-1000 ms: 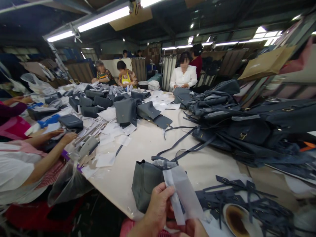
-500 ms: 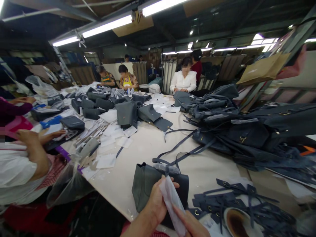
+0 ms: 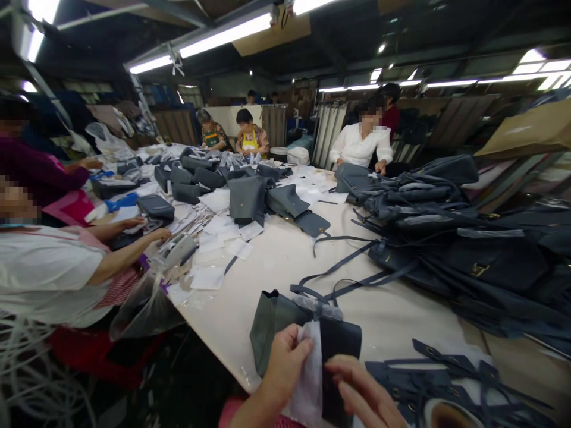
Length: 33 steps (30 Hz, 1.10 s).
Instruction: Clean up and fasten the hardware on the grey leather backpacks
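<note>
A dark handbag [image 3: 273, 324] stands near the table's front edge, its green-grey side to the left and a dark flap [image 3: 341, 339] to the right. My left hand [image 3: 283, 362] is closed, pinching a sheet of thin white tissue paper [image 3: 310, 371] that hangs down in front of the bag. My right hand [image 3: 368, 386] is over the flap's lower right part, fingers apart and holding nothing that I can see. Whether its fingertips touch the flap I cannot tell. A plastic-wrapped strap part [image 3: 319, 306] rests behind the bag's top.
Dark bags with long straps are heaped [image 3: 428, 238] on the right. Loose strap pieces [image 3: 439, 380] and a partly cut-off cup [image 3: 448, 413] lie near my right hand. More bags [image 3: 247, 199] and white papers [image 3: 207, 277] cover the table's far left. A co-worker in white [image 3: 57, 267] sits left.
The tissue paper, earlier a narrow folded strip held in both hands, now hangs wider from my left hand. My right hand has let go of it and moved onto the flap. The view has shifted left.
</note>
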Motion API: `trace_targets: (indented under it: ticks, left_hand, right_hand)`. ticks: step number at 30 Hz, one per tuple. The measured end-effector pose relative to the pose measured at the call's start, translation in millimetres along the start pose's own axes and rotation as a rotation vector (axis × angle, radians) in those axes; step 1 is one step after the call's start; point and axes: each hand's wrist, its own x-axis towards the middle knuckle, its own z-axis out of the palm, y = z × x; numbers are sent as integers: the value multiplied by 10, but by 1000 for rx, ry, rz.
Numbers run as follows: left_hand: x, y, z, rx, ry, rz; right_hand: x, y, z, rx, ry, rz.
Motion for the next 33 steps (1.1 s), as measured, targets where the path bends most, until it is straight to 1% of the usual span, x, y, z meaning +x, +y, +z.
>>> trace_targets:
  ticks: [1, 2, 4, 6, 9, 10, 11, 13, 15, 16, 17, 19, 21, 24, 26, 28, 30, 31, 33]
  left_hand:
    - [-12, 18, -8, 60, 2, 25]
    - [-23, 29, -13, 112, 3, 49]
    - [-36, 26, -20, 161, 1, 68]
    - [-31, -11, -24, 79, -16, 25]
    - [9, -90, -29, -154, -35, -91]
    - [24, -108, -30, -180, -24, -106]
    - [34, -116, -30, -162, 7, -91]
    - [33, -100, -29, -27, 98, 7]
    - [3, -50, -30, 162, 182, 173]
    - [-20, -21, -32, 247, 202, 258]
    - [-43, 5, -35, 316, 203, 322]
    - [-82, 39, -44, 384, 164, 369]
    - [-97, 44, -54, 390, 120, 325]
    - [-77, 37, -62, 369, 117, 226]
    - [-57, 50, -57, 240, 73, 108]
    - [-50, 78, -42, 28, -28, -36]
    - [-59, 101, -18, -132, -109, -104]
    - [-66, 105, -5, -164, -129, -108]
    - [-77, 90, 19, -150, -137, -101]
  right_hand:
    - [100, -75, 0, 2, 43, 76]
    - [206, -132, 16, 10, 51, 140]
    - [403, -192, 81, 40, 19, 179]
    - [531, -195, 158, 84, -21, 146]
    - [567, -155, 224, 152, -80, 139]
    - [553, -141, 229, 164, -95, 151]
    - [537, -130, 227, 169, -106, 164]
    - [513, -120, 217, 167, -99, 180]
    - [513, -121, 212, 156, -75, 171]
    - [521, -123, 214, 147, -64, 162]
    - [532, -126, 218, 136, -55, 154]
    - [557, -128, 231, 111, -40, 143]
    - [573, -120, 242, 98, -19, 124]
    - [556, -90, 233, 106, 17, 107]
    - [510, -72, 205, 119, 60, 145]
    - [444, -70, 171, 130, 79, 186]
    - [380, -87, 151, 162, 29, 200]
    - [355, -98, 151, 192, -14, 193]
    - [333, -113, 172, 275, -81, 169]
